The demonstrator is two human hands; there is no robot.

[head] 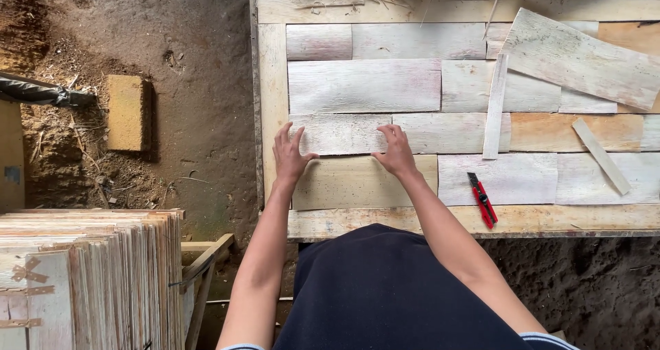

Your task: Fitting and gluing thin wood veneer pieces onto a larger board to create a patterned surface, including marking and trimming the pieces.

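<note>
Hands, left (289, 156) and right (397, 150), press open-fingered on a pale veneer sheet (342, 135) on the surface (272, 68), near a red cutter (483, 199).

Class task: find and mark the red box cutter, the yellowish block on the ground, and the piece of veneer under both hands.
red box cutter (483, 200), head view, mid-handle.
yellowish block (128, 112), head view, top face.
veneer piece (342, 134), head view, bare middle between the hands.

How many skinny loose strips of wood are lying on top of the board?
2. One strip stands nearly upright mid-board; the other strip slants at the right, near the red cutter. More may be hidden beyond the picture's edge.
</note>
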